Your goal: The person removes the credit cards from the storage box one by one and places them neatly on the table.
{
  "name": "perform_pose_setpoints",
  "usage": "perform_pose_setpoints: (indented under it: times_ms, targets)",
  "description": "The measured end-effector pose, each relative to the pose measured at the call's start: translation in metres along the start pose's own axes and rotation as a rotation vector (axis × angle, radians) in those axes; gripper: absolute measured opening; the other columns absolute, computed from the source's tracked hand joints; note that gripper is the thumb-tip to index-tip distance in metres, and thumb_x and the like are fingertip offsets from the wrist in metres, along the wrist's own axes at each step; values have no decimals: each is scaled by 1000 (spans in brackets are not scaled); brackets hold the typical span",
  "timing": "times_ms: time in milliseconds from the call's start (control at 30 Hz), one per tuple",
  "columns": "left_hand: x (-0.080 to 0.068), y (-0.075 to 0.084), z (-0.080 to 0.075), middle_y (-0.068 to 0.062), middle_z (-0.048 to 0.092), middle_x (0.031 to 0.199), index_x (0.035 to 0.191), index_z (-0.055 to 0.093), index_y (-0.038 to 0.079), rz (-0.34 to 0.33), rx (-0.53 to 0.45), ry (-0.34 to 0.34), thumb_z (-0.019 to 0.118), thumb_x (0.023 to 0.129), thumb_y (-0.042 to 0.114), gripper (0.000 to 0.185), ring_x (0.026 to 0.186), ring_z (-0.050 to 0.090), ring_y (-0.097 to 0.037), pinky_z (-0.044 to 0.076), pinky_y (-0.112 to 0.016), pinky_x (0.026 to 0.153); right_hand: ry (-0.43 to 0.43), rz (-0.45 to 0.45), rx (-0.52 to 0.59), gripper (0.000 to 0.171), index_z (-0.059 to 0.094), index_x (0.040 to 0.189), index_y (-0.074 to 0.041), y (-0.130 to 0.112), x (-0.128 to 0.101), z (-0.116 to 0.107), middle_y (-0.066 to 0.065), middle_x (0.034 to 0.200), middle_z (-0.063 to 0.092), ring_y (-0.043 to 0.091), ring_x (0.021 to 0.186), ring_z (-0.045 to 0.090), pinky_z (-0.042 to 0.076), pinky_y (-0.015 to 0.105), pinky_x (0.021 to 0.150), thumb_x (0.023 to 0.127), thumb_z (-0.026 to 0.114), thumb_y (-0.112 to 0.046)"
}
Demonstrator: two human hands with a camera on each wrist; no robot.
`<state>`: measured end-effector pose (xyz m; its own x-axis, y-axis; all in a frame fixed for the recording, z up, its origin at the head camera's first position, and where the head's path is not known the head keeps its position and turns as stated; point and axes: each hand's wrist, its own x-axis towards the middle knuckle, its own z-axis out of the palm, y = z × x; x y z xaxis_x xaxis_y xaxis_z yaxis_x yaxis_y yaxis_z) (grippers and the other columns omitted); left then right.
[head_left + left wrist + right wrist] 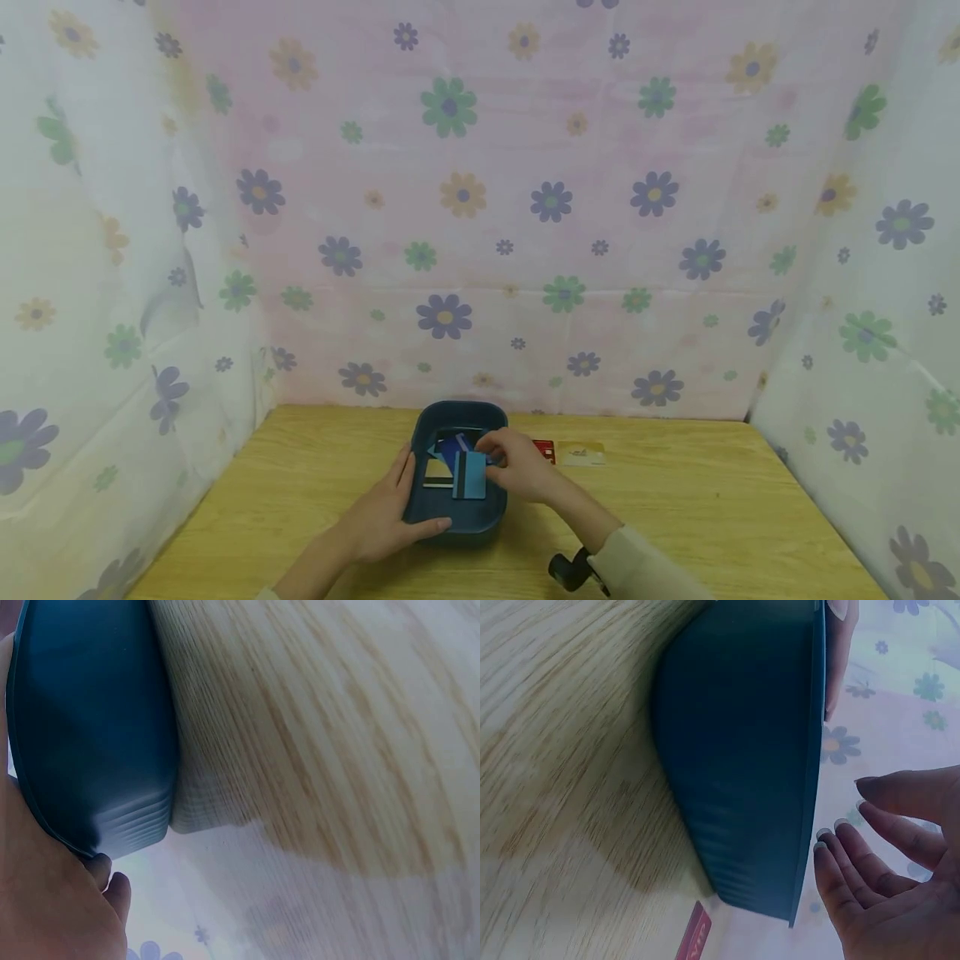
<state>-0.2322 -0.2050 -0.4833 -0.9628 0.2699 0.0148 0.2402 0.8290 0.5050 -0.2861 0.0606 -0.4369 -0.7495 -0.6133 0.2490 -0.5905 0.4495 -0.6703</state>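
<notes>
Dark blue tray (457, 525) sits mid-desk (675, 517), toward the back edge, cards heaped inside. My left hand (390, 517) steadies it: palm along the left wall, thumb along the near rim, fingers straight, not curled round anything. If I lean too hard there, I think the tray skids right on the smooth wood or tips up on its far side. My right hand (517, 467) hangs over the right rim, fingers (855, 855) loosely bent and slightly apart; in the head view they seem to touch a card, but I cannot tell whether anything is actually pinched. Teal card (470, 475) lies on top of the heap, overlapping a dark blue card (450, 448) and a beige card (438, 472). Risk as I see it: flat, slick cards stick together, so I lift two or drag the heap. Red card (544, 450) and tan card (581, 453) lie on the desk just right of the tray; my wrist could nudge them.
</notes>
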Motion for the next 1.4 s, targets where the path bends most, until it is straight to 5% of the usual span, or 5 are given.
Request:
perform_pose_setpoints:
  times_ms: [433,833,1133,1400]
  targets:
    - [0,-1,0,-17,1,171,162,13,-2,0,4,7,62,83,79,123,146,34,-47,41,-62,109,-64,103,-4,41,61,130,2,-10,21,24,17,126,55,41,116,58,53,49,95,91,72,-2]
    - [2,-3,2,-16,0,172,163,12,0,-7,14,2,60,82,82,125,148,32,-46,39,-62,111,46,301,22,68,48,143,9,-15,38,49,33,140,41,46,123,52,51,54,90,80,72,7]
    - [1,-3,2,-17,0,171,163,11,-1,-3,-11,-4,61,83,80,125,147,31,-47,38,-63,111,-75,493,-113,81,39,155,-1,-13,47,61,33,152,33,64,139,27,37,71,106,82,74,2]
    - [1,-3,1,-17,0,171,163,11,-1,-7,-10,-2,61,83,80,124,147,32,-47,39,-62,110,-43,510,-174,76,49,146,5,-6,55,68,33,145,37,59,134,33,39,68,105,78,80,0]
